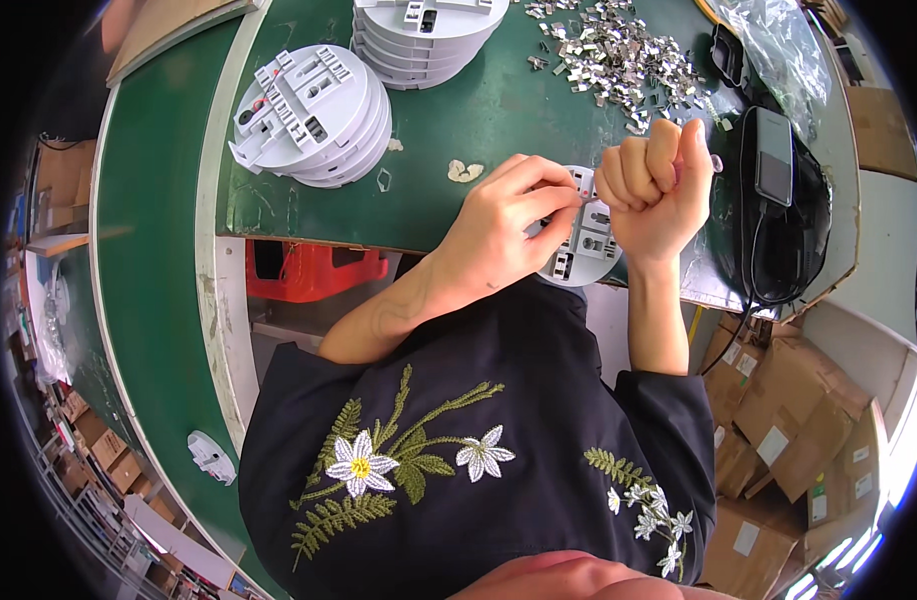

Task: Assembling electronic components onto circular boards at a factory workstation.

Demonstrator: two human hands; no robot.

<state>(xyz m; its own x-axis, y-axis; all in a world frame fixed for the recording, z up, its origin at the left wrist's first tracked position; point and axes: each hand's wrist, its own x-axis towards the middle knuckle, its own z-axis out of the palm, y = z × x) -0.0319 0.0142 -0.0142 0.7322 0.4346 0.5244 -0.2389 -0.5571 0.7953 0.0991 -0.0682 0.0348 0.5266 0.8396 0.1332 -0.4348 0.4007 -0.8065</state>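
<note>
A round light-grey plastic base (591, 245) with raised slots and small fittings sits at the table's front edge, between my hands and partly covered by them. My left hand (509, 215) reaches over its left side, thumb and fingers pinched together at the upper part. Whatever is between those fingertips is too small to make out. Above the base's right side my right hand (657, 190) is closed, its fingers curled in and the thumb pointing up. Its palm is hidden, so anything inside cannot be made out.
Small metal clips (629, 60) lie heaped at the far right. Stacked grey bases (319, 120) stand at the left, with a taller stack (429, 50) behind. A phone-like device (774, 155) with a cable lies right, near a clear plastic bag (779, 50). A red crate (314, 275) shows below.
</note>
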